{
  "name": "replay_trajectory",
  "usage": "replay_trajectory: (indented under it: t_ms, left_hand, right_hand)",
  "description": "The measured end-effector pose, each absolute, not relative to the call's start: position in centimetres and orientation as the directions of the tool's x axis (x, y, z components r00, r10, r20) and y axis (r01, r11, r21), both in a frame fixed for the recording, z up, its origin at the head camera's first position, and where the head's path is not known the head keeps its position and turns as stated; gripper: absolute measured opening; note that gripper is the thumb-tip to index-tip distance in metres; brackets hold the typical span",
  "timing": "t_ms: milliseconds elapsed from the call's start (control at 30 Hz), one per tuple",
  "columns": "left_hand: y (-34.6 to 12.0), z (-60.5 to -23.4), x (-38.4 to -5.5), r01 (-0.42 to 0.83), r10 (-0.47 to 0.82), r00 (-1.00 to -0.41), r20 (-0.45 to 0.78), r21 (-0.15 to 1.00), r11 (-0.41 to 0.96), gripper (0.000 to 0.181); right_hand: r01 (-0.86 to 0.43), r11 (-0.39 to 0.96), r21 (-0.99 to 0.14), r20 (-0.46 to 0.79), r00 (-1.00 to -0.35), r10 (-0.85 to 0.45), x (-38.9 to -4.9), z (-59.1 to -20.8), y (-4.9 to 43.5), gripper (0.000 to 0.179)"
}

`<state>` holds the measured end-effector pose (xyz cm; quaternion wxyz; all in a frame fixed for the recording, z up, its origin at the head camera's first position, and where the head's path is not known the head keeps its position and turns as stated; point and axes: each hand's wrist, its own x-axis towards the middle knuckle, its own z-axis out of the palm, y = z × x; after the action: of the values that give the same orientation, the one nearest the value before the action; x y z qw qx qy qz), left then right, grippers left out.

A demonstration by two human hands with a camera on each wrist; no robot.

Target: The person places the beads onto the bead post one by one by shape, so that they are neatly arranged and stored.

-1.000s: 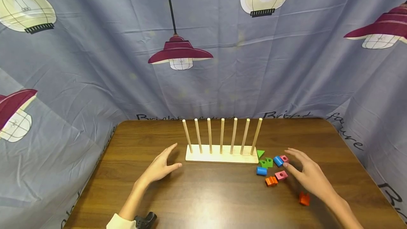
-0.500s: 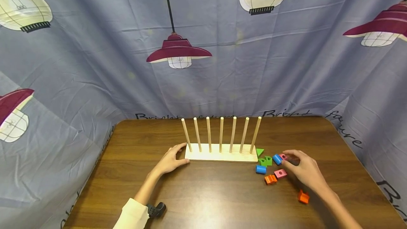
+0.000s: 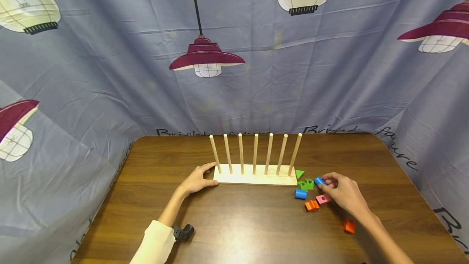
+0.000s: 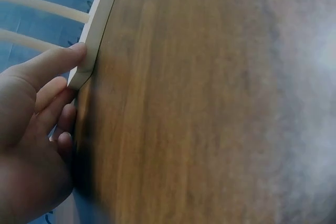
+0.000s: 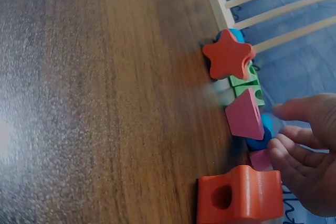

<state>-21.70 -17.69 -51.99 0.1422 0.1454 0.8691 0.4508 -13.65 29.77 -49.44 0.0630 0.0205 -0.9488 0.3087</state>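
My left hand (image 3: 196, 179) grips the left end of a pale wooden peg rack (image 3: 255, 177), which carries a row of upright pegs. In the left wrist view the thumb (image 4: 77, 51) lies on the base's front edge, with the other fingers curled at its end. My right hand (image 3: 343, 192) pinches a blue cylinder block (image 3: 318, 181) right of the rack; in the right wrist view its thumb and fingertips stand on either side of that block. A pink block (image 5: 260, 160) lies beside the fingertips, hidden by the hand in the head view.
Green blocks (image 3: 303, 186) lie by the rack's right end, near another blue cylinder (image 3: 301, 194). An orange star-shaped block (image 3: 312, 205) and a pink block (image 3: 323, 199) lie in front. Another orange block (image 3: 349, 226) sits by the right forearm. A patterned curtain (image 3: 253, 105) hangs behind the table.
My left hand has moved right and taken hold of the rack's left end. The right hand has come in, and its fingers have closed around the blue cylinder block.
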Motion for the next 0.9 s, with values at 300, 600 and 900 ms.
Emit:
replay_trajectory:
  t_ms: [300,600,900]
  left_hand:
    - [-18.0,-51.8,-21.8,0.087,0.382,-0.913,-0.144,0.845,0.527,0.072]
    - [-18.7,-52.0,-22.1,0.151,0.462,-0.881,-0.101,0.865,0.478,0.071]
    - [-18.6,-51.8,-22.3,0.165,0.477,-0.872,-0.108,0.852,0.496,0.072]
  right_hand:
    - [-0.067,0.818,-0.572,0.105,-0.994,-0.008,-14.1,-49.8,29.8,0.023]
    - [-0.072,0.844,-0.531,0.069,-0.997,-0.041,-14.5,-49.2,29.2,0.022]
    - [-0.047,0.879,-0.475,-0.009,-0.998,-0.058,-14.7,-48.4,28.1,0.021]
